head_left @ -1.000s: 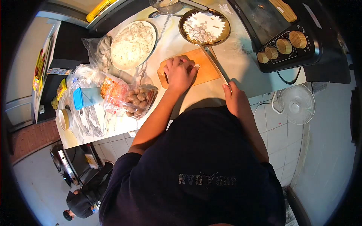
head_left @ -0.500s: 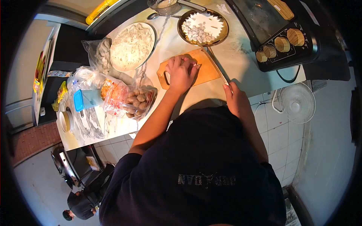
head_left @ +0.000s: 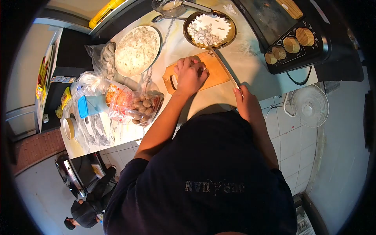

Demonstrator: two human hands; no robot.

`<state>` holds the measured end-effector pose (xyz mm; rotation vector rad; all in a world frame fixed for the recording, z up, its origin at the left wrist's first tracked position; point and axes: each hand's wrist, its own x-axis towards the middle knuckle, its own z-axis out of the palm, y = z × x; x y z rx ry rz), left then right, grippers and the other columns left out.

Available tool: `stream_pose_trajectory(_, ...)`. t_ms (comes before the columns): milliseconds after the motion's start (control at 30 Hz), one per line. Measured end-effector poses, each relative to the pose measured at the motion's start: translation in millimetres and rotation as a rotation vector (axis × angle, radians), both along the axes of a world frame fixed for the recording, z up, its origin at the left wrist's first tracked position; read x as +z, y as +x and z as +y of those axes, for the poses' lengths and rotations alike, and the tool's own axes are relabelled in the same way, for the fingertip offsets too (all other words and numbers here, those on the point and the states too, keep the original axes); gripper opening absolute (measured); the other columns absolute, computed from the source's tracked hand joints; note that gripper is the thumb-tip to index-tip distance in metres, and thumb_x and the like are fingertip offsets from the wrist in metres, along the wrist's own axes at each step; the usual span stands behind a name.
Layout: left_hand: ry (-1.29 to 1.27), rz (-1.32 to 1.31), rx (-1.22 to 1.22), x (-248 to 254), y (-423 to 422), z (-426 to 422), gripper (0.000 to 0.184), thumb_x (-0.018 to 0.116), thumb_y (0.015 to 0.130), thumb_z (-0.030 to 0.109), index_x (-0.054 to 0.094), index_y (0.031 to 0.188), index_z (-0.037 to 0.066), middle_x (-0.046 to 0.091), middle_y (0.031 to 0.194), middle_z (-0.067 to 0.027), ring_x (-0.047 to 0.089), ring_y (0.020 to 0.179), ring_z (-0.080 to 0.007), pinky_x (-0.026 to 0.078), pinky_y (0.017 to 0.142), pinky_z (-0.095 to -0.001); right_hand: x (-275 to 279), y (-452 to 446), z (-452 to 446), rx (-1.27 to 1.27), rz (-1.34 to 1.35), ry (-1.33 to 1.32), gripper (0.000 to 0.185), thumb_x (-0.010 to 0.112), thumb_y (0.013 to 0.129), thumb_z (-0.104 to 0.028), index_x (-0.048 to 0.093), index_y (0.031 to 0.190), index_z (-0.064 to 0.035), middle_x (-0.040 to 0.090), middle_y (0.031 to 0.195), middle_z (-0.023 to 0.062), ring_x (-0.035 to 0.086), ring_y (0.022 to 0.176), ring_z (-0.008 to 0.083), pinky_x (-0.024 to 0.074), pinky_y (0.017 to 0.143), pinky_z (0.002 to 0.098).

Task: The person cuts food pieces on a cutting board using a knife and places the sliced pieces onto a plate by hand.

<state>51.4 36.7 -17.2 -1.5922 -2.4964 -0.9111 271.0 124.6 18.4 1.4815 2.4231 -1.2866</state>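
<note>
On the orange-brown cutting board [head_left: 217,74] my left hand [head_left: 190,77] lies with its fingers curled down over a small pale piece of food [head_left: 204,69]. Most of that piece is hidden under the fingers. My right hand [head_left: 246,102] is closed round the handle of a knife [head_left: 225,65]. The blade runs along the board's right edge, apart from my left hand, its tip pointing towards the dark plate [head_left: 187,38]. On that plate are pale chopped pieces [head_left: 205,36] and white powder [head_left: 214,22].
A round plate of pale shredded food [head_left: 137,51] stands at the upper left. Bags hold round brownish balls [head_left: 143,106], near a blue-lidded container [head_left: 83,107]. A black cooker with wooden knobs [head_left: 291,45] is on the right. Another person [head_left: 84,213] is at lower left.
Both hands keep nearly the same place, with the knife still at the board's right edge. The view has shifted slightly. At lower left, the other person's leg has stretched out.
</note>
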Motion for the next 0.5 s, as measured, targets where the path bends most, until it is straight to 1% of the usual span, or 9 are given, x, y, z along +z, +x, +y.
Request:
stream_pose_trajectory(167,-0.079,-0.026,-0.001,1,-8,5,0.02,0.076,0.069,0.023,0.071,0.084,0.011,0.056,0.11,-0.0071,0.044,0.11,-0.0323,0.033,0.092,-0.0463,-1,3,2,-0.012,0.029,0.004,0.042,0.044,0.101,-0.045,0.055,0.11,-0.0064,0.067,0.096,0.0251,0.061,0.096,0.0483,0.0484,0.081,0.0549)
stream_pose_trajectory(267,-0.03,-0.045,0.0,1,-19,17,0.022,0.077,0.067,0.024,0.07,0.083,0.011,0.057,0.11,-0.0085,0.044,0.109,-0.033,0.034,0.092,-0.0463,0,6,3,-0.021,0.019,-0.001,0.041,0.044,0.101,-0.045,0.055,0.111,-0.0066,0.068,0.096,0.0243,0.061,0.095,0.0483,0.0482,0.081,0.0547)
stream_pose_trajectory(333,0.086,-0.006,0.015,5,-34,32,0.023,0.078,0.066,0.025,0.07,0.081,0.011,0.057,0.109,-0.0097,0.043,0.109,-0.0332,0.033,0.093,-0.0454,-3,8,4,-0.022,0.029,0.015,0.042,0.044,0.1,-0.045,0.055,0.111,-0.0066,0.068,0.096,0.024,0.062,0.095,0.0479,0.0486,0.081,0.0541)
stream_pose_trajectory(467,0.134,0.003,0.07,21,-66,67,0.024,0.078,0.068,0.027,0.07,0.084,0.012,0.058,0.109,-0.0098,0.044,0.108,-0.0332,0.032,0.094,-0.0448,3,11,6,-0.044,0.028,-0.005,0.042,0.045,0.1,-0.046,0.055,0.112,-0.0066,0.068,0.096,0.0237,0.062,0.096,0.0477,0.0489,0.081,0.0537)
stream_pose_trajectory(500,0.124,0.014,0.078,24,-74,75,0.027,0.079,0.07,0.03,0.072,0.089,0.012,0.058,0.111,-0.0101,0.044,0.109,-0.033,0.031,0.095,-0.0447,2,11,6,-0.051,0.037,-0.004,0.042,0.045,0.1,-0.046,0.055,0.111,-0.0064,0.068,0.096,0.0239,0.062,0.096,0.0476,0.049,0.081,0.0536)
